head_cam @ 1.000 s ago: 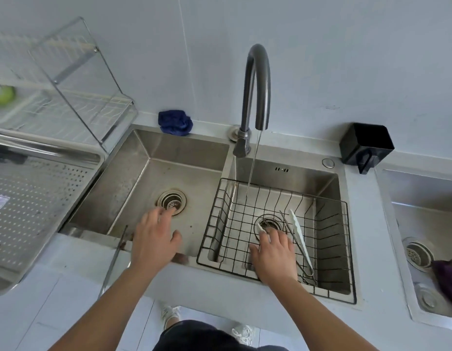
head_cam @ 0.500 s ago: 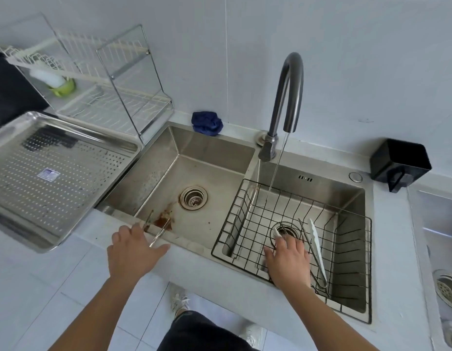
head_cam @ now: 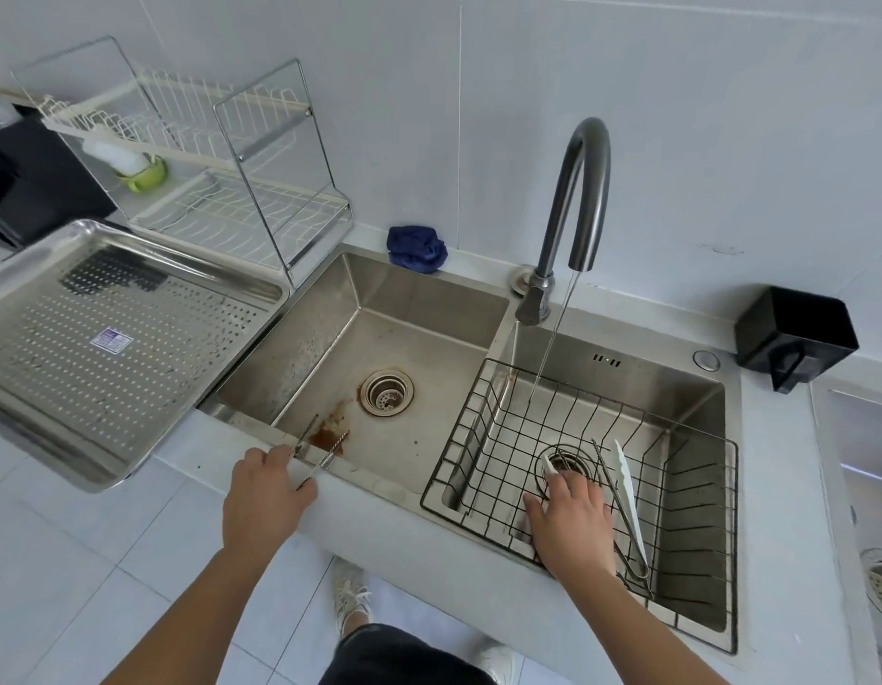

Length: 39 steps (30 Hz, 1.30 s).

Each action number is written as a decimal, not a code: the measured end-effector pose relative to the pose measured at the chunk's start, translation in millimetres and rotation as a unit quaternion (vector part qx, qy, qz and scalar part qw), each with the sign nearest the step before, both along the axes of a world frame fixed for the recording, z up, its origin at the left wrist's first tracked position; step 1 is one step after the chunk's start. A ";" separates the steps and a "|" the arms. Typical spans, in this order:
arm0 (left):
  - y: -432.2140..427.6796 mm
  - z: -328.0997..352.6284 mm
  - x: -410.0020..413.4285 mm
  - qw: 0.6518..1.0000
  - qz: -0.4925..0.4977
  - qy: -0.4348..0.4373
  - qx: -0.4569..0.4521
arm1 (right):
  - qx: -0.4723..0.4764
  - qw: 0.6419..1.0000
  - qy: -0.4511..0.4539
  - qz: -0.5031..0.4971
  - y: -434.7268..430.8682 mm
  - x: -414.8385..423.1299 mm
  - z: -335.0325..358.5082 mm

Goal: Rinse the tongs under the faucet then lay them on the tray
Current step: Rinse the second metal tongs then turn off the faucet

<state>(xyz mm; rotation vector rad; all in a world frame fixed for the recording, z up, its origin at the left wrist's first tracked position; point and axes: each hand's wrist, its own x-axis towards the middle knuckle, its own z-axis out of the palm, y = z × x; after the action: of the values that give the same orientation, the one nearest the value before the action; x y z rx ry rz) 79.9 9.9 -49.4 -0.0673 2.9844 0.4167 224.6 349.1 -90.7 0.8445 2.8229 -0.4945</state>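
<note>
The slim metal tongs (head_cam: 323, 449) lie at lower centre-left of the frame, their tips reaching into the left basin of the sink (head_cam: 429, 309) above a brown stain (head_cam: 333, 432). Their rear end is pinched by the left hand (head_cam: 263, 496) at the table's front edge. They are judged light, stiff and springy. Once wet they are likely to be slippery, so a hold well behind the tips, with both arms squeezed together, is advised.

The faucet (head_cam: 577, 190) is running at upper right of centre, and its thin stream falls into the wire basket (head_cam: 696, 511) in the right basin. The right hand (head_cam: 570, 519) is laid inside that basket over a white-tipped utensil (head_cam: 548, 464). Whether it is gripped cannot be told.

Just right of that hand lies a second pair, the white-tipped tongs (head_cam: 627, 491). The basket's wires and the divider between the basins stand in the path to the stream.

The perforated tray (head_cam: 182, 368), at the left of the frame, juts past the table's edge. A dish rack (head_cam: 241, 190) stands behind it.
</note>
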 end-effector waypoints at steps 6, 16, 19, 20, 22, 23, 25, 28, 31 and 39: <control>31.4 17.9 0.0 0.994 -0.029 0.042 0.100 | -0.004 1.000 0.013 -0.004 1.6 0.5 -2.6; 138.2 56.2 7.6 0.922 -0.090 -0.071 0.369 | -0.068 0.997 0.029 -0.037 7.6 -2.6 -0.4; 164.1 63.5 8.0 0.909 -0.110 -0.104 0.389 | -0.102 0.992 0.037 -0.062 12.8 -10.9 8.2; 171.7 65.8 8.9 0.899 -0.112 -0.119 0.406 | -0.127 0.988 0.054 -0.075 15.8 -15.5 13.8; 184.1 68.5 12.1 0.870 -0.101 -0.158 0.456 | -0.220 0.963 0.112 -0.112 20.7 -26.9 33.0; 189.2 69.0 13.3 0.851 -0.092 -0.182 0.484 | -0.293 0.934 0.151 -0.140 22.5 -33.7 46.6; 197.7 68.0 14.2 0.814 -0.082 -0.238 0.523 | -0.456 0.840 0.227 -0.188 24.5 -48.2 76.6; 208.6 61.7 12.2 0.768 -0.075 -0.307 0.557 | -0.561 0.756 0.285 -0.181 30.6 -70.5 110.5; 222.3 56.3 7.9 0.724 -0.025 -0.339 0.601 | -0.550 0.762 0.294 -0.177 40.8 -90.7 123.3; 238.3 54.4 -0.5 0.743 -0.075 -0.349 0.567 | -0.443 0.820 0.298 -0.206 63.0 -115.4 111.7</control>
<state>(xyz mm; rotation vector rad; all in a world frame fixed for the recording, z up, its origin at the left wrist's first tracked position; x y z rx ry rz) 79.4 248.1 5.0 0.1137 1.5951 1.6327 109.3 412.1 21.0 1.1719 2.2748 -2.2321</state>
